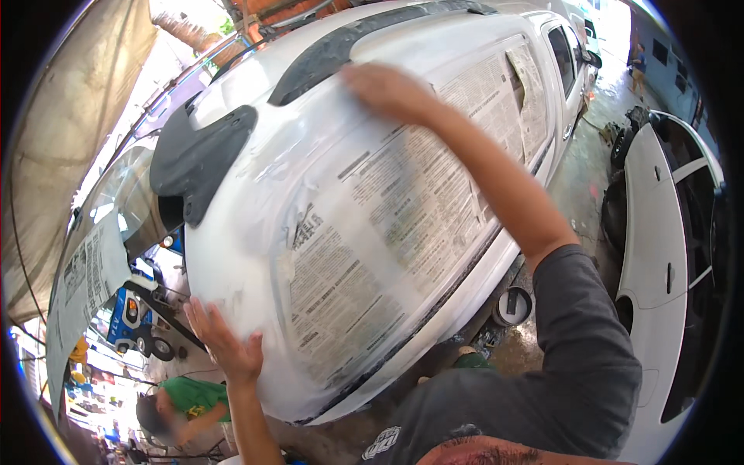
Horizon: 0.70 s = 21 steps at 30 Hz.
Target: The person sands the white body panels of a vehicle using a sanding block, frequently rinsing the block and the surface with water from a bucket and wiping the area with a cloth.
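Where the newspaper masking sheet [380, 232] covers the window of the white car door [256, 256], both hands lie flat on the bodywork. Right hand [387, 91]: palm down, fingers together, pressed on the upper edge of the paper near the black roof strip [341, 43]. Left hand [225, 345]: fingers spread, flat against bare white panel at the lower edge, just beside the paper. Neither grips anything. Black plastic mirror mount [198, 159] sits left of the paper. Second white car [659, 248] stands well apart, right. A person in a green shirt [190, 395] crouches below.

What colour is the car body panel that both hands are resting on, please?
White, partly masked with black-and-white printed newspaper; the car body panel shows best in the head view.
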Each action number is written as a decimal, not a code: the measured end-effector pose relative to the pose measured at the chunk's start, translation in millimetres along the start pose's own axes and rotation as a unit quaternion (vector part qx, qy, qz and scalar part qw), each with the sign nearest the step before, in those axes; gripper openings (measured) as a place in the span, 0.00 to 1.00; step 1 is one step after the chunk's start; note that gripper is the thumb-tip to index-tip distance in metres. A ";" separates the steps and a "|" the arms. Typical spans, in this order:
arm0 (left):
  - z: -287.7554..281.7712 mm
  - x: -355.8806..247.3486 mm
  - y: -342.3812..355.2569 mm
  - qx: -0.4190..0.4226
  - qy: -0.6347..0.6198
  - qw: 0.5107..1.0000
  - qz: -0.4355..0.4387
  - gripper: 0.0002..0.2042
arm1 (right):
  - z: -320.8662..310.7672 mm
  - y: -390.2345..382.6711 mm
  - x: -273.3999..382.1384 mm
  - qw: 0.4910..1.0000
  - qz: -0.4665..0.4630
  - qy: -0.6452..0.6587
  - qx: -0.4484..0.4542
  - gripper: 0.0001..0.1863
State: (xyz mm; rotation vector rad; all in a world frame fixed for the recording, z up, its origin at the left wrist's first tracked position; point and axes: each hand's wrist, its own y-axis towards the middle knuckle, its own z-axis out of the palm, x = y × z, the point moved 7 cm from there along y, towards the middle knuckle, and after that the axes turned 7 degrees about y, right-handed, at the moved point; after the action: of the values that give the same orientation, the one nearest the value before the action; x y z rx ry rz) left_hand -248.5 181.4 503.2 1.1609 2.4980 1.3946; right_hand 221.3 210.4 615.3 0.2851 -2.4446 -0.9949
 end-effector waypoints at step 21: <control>2.8 0.2 -7.3 0.004 0.004 1.000 0.005 0.41 | 93.2 -8.7 143.5 0.972 -0.216 -0.039 -0.078 0.20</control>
State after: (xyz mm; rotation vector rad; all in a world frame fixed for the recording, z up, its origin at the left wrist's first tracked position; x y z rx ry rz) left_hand -251.8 181.2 496.2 1.1726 2.5077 1.3961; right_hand 50.4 208.2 602.4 0.7603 -2.4049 -1.3943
